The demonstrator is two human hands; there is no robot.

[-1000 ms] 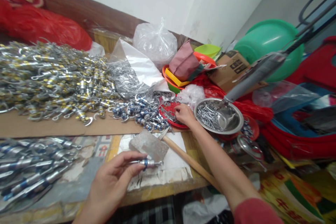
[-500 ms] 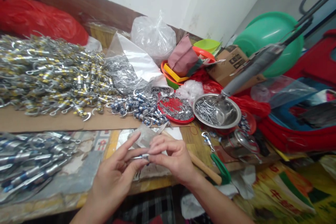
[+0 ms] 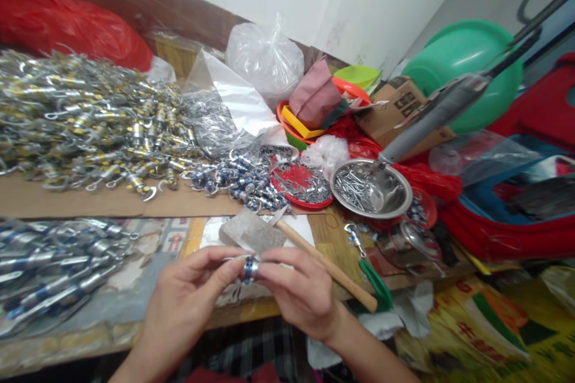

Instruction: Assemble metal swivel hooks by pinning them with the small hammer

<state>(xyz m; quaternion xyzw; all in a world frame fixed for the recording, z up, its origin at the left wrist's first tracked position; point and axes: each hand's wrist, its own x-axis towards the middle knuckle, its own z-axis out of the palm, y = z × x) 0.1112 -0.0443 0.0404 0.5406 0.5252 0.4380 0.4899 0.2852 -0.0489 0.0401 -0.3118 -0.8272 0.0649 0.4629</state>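
A small silver metal piece with blue bands (image 3: 248, 269) is pinched between both hands above the table's front edge. My left hand (image 3: 197, 287) grips its left end with thumb and fingers. On its right end the fingers of my right hand (image 3: 299, 287) are closed. Just behind the hands lie a flat grey metal block (image 3: 254, 232) and a hammer with a wooden handle (image 3: 332, 266). A pile of similar blue-banded pieces (image 3: 247, 182) sits farther back, and longer blue-banded pieces (image 3: 58, 269) lie at the left.
Yellow-banded metal pieces (image 3: 99, 119) are heaped at the back left. Right of centre are a red tray of small parts (image 3: 299, 176) and a steel bowl of pins (image 3: 395, 191). A grey-handled lever (image 3: 431, 116) slants over the bowl. A green basin (image 3: 476, 72) stands behind.
The left fingers, spread out before, have closed in around the piece. Its blue bands now show between the hands, and more of the metal block and hammer is visible.
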